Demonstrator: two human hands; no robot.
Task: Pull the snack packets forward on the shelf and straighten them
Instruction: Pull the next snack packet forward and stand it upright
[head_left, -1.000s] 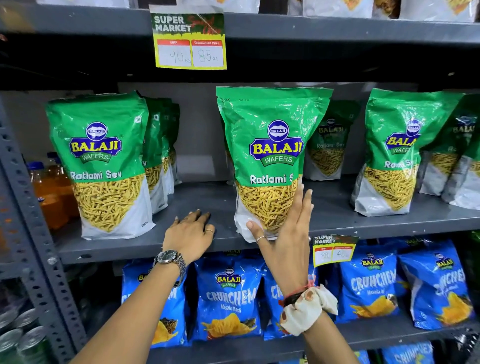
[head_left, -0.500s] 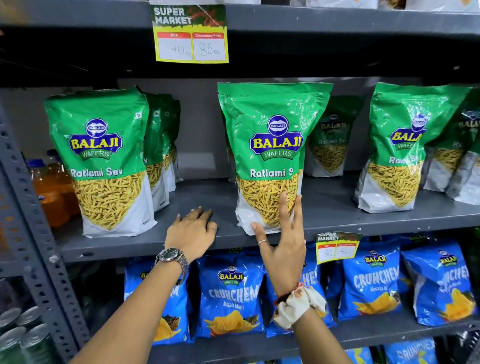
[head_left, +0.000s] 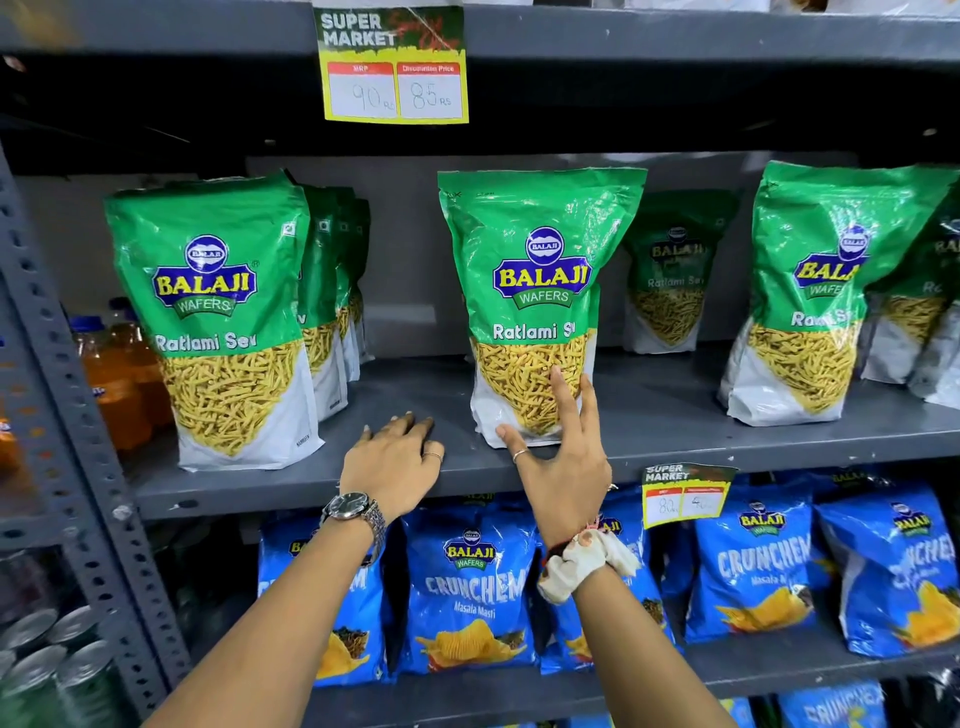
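Green Ratlami Sev packets stand on the grey middle shelf. The centre packet stands upright near the front edge. My right hand has its fingers spread, and the fingertips lie against that packet's lower front without gripping it. My left hand, with a wristwatch, rests palm down on the shelf just left of the packet. A left packet stands at the front with several more lined up behind it. A right packet is turned slightly, and another packet sits far back.
A yellow price tag hangs from the shelf above. Blue Crunchem packets fill the lower shelf, under a second price tag. Orange drink bottles and cans sit left of the perforated upright post.
My right hand has slid down from the centre packet's lower right side to its bottom front. The packet now sits a little further back from the shelf edge. My left hand stays flat.
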